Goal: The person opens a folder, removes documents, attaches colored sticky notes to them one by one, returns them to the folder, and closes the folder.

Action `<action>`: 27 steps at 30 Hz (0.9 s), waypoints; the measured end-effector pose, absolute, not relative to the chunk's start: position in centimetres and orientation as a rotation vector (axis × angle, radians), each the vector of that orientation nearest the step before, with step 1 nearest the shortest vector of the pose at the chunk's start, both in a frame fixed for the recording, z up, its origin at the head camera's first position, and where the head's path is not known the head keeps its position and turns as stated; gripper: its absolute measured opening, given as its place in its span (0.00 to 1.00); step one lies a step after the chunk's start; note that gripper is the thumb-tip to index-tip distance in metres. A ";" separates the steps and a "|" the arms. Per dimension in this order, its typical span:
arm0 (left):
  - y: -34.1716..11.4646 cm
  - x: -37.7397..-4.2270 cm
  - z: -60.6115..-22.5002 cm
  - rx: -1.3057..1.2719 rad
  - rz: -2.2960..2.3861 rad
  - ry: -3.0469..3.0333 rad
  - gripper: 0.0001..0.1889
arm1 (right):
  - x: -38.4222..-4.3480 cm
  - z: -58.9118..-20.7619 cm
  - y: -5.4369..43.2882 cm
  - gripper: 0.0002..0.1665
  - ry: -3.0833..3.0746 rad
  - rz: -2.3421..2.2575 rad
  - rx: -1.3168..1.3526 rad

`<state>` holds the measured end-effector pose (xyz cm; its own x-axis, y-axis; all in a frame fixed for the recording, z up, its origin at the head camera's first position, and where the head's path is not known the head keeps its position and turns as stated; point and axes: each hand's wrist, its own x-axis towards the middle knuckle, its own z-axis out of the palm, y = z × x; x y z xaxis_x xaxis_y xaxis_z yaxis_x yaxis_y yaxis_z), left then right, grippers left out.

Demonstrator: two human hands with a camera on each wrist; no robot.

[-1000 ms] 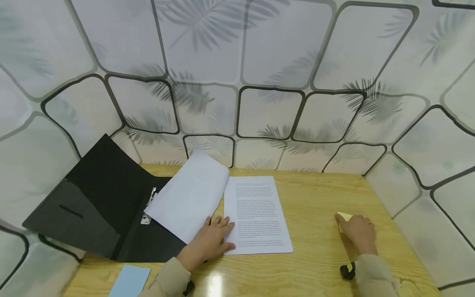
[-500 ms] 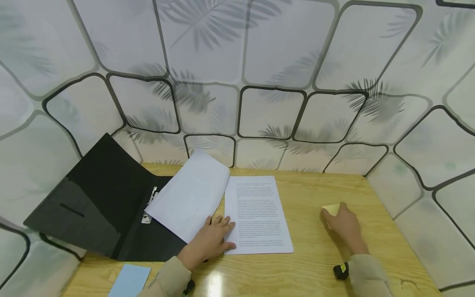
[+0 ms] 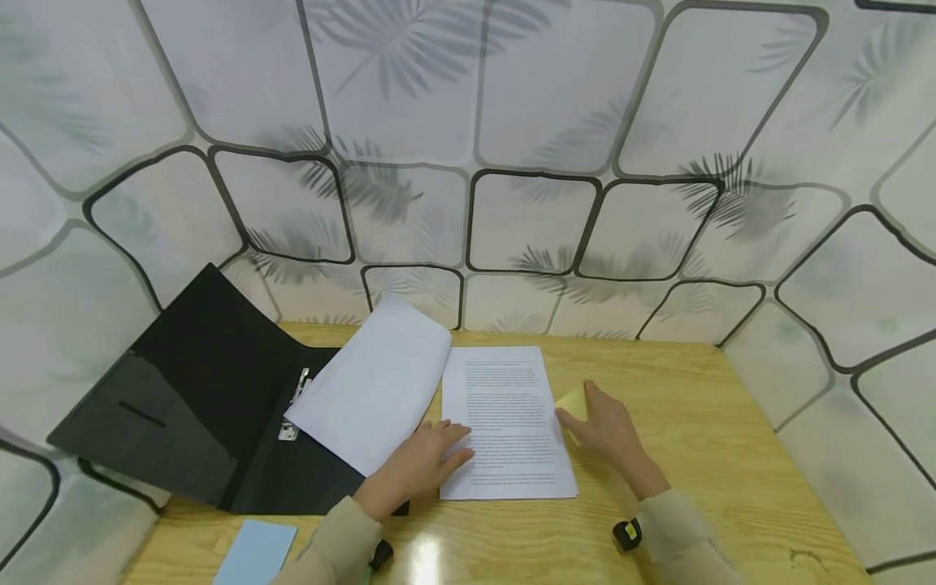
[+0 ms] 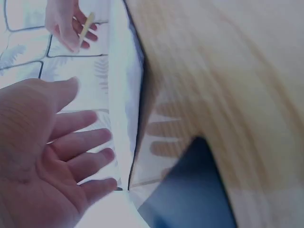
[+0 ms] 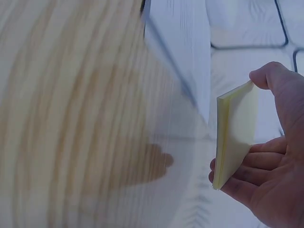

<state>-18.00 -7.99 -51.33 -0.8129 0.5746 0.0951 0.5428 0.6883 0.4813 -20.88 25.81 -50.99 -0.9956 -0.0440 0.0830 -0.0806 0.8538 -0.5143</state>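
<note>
In the head view my right hand [image 3: 610, 431] holds a yellow sticky note pad [image 3: 574, 403] just beside the right edge of a printed paper stack [image 3: 504, 422]. The right wrist view shows the pad [image 5: 236, 133] pinched by its edges between thumb and fingers, raised off the table. My left hand [image 3: 417, 465] is over the stack's lower left edge, fingers spread loosely and nothing in its grasp. From the left wrist view, that hand [image 4: 57, 152] appears lifted a little above the tabletop.
An open black ring binder [image 3: 197, 414] lies at left, its cover leaning up near the patterned wall [image 3: 409, 211]. Turned-over white sheets [image 3: 380, 382] rest across its right side. A blue paper pad [image 3: 256, 552] sits at the front left of the wooden table [image 3: 526, 544].
My right hand has carried the yellow sticky note pad leftward from the table's right side to the printed stack. The left hand has shifted slightly, its fingers lifting and moving right.
</note>
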 end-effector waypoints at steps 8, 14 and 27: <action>-6.3 -19.4 -50.5 0.679 1.354 2.731 0.19 | -20.1 -50.7 20.1 0.50 -2.862 0.753 0.406; -5.4 -20.2 -50.0 0.517 1.579 2.565 0.16 | -19.3 -50.5 16.9 0.48 -2.769 0.717 0.647; -5.4 -20.1 -50.0 0.234 1.840 2.202 0.14 | -18.1 -49.7 15.5 0.51 -2.762 0.758 0.717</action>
<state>-20.05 -5.38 -50.05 -0.9527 0.2884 -0.0963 -0.0436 0.1839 0.9820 -18.06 15.49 -49.67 -0.8654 -0.4021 0.2990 -0.4984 0.7524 -0.4307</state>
